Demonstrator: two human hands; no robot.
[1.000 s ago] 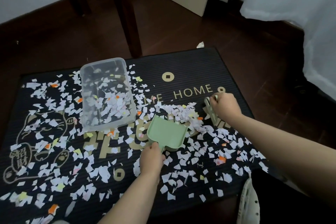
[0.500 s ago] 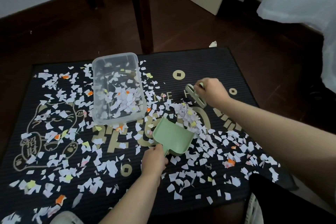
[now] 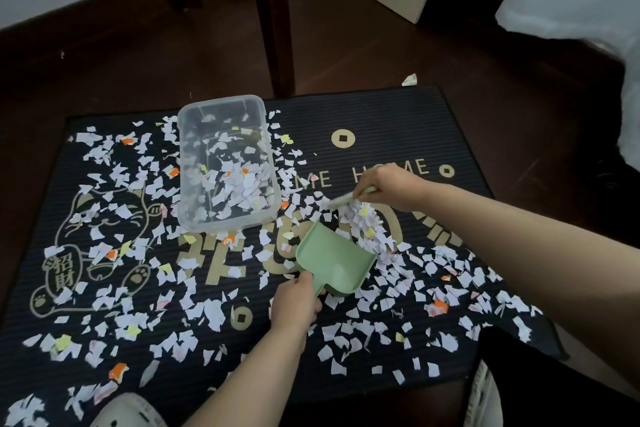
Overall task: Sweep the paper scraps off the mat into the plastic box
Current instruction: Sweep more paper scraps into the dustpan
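Your left hand (image 3: 294,302) curls round the dustpan (image 3: 334,262) handle. The pan rests on the mat (image 3: 381,121), with a heap of scraps (image 3: 367,232) at its right rim. Beyond, your right hand (image 3: 388,185) grips the brush (image 3: 341,199), its bristles at the heap's far end. The box (image 3: 183,184) stands upright, far-left of the pan, part-filled with scraps.

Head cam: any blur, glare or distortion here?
Head view: dim, flat light, no hard shadows; brush in the right hand looks motion-smeared, dustpan is sharp; wide-angle bowing along the mat edges.
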